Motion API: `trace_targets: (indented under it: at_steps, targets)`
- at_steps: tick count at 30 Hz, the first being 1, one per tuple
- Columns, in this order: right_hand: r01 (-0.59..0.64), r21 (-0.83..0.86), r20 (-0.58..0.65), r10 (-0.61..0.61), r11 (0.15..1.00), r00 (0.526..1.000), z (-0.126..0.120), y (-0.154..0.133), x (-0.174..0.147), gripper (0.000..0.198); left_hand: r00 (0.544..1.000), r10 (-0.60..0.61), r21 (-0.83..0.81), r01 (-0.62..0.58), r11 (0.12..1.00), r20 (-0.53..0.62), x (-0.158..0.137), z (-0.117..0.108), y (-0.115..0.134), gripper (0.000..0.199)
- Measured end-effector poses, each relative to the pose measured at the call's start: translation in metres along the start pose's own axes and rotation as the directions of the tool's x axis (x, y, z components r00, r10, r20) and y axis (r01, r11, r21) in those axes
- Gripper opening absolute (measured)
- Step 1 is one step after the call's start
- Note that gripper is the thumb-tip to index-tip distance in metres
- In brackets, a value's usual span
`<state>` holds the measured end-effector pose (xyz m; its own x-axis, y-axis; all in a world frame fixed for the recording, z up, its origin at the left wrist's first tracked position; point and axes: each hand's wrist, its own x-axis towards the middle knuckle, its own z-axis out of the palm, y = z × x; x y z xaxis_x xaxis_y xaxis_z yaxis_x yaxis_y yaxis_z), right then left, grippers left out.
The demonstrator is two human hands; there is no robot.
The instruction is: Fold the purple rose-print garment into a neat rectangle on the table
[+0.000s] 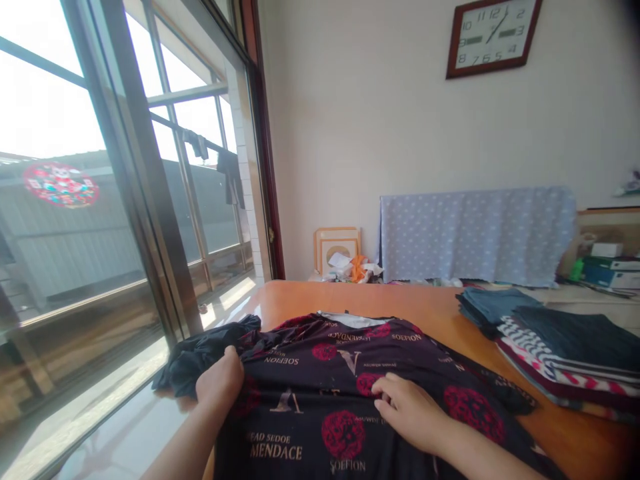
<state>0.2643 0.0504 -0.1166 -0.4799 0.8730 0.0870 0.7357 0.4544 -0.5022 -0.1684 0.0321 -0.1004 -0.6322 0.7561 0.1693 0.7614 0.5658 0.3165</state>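
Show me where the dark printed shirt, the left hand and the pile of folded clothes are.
dark printed shirt (320,400): head view, on the middle of its front.
left hand (220,381): head view, on the back of the hand, at the shirt's sleeve.
pile of folded clothes (565,350): head view, on the top dark piece.

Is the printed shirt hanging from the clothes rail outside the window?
No, the printed shirt lies flat on the wooden table under both hands.
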Motion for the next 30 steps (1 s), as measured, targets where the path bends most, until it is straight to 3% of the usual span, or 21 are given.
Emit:
trace_targets:
  at_steps: [4, 9, 14, 20, 26, 30]
  targets:
    - [0.028, 0.077, 0.076, -0.034, 0.997, 0.997, -0.009, 0.004, 0.005, 0.024, 0.988, 0.143, 0.259, -0.153, 0.954, 0.055, 0.015, 0.008, 0.008, 0.031]
    - [0.042, 0.158, 0.137, -0.064, 0.987, 0.988, -0.016, 0.011, 0.012, 0.027, 0.985, 0.148, 0.296, -0.167, 0.941, 0.085, 0.042, 0.005, 0.032, 0.028]
    - [0.035, 0.175, 0.168, -0.065, 0.984, 0.984, -0.012, 0.020, 0.024, 0.027, 0.968, 0.245, 0.205, -0.252, 0.946, 0.058, 0.059, 0.019, 0.076, 0.027]
    - [-0.024, 0.189, 0.213, -0.017, 0.982, 0.977, -0.006, 0.027, 0.043, 0.026, 0.961, 0.239, 0.043, -0.247, 0.968, 0.141, 0.079, 0.058, 0.129, 0.047]
    - [-0.046, 0.176, 0.194, 0.011, 0.983, 0.981, 0.001, 0.031, 0.049, 0.022, 0.966, 0.181, -0.023, -0.179, 0.984, 0.183, 0.097, 0.078, 0.139, 0.017]
    - [-0.018, 0.172, 0.165, -0.011, 0.985, 0.986, 0.007, 0.039, 0.051, 0.021, 0.971, 0.185, -0.114, -0.169, 0.979, 0.149, 0.113, 0.073, 0.137, 0.021]
